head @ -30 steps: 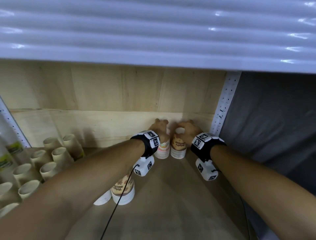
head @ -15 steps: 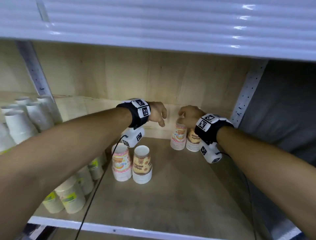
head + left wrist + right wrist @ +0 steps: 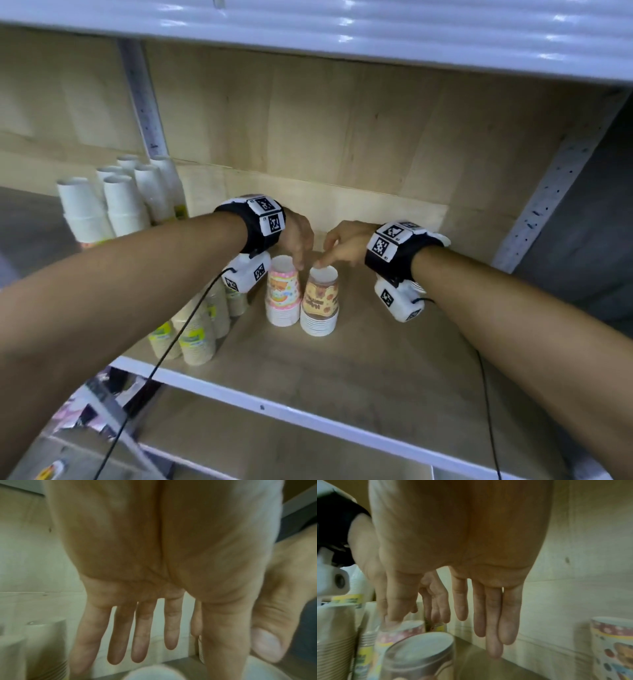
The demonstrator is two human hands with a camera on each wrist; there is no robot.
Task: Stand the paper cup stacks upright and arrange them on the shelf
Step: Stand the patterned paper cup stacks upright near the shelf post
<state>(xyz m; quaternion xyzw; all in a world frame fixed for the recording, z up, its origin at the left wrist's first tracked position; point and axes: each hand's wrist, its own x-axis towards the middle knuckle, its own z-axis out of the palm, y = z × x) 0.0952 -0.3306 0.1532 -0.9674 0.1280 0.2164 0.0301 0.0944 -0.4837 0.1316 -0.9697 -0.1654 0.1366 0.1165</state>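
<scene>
Two upright paper cup stacks stand side by side mid-shelf: a pink-patterned stack and a brown-patterned stack. My left hand hangs over them, fingers straight, tips down between the two tops. My right hand comes in from the right, fingers straight and loose, one tip at the brown stack's rim. Neither hand holds anything. Another patterned stack stands at the back right, mostly hidden behind my right wrist in the head view.
Tall white cup stacks stand at the back left, and yellow-labelled stacks crowd the left front. The wooden shelf board ends at a white front rail. An upper shelf hangs low overhead, and a perforated post bounds the right.
Both hands have let go of the two stacks at the back right and moved left and forward over the pink and brown stacks. The head view has pulled back.
</scene>
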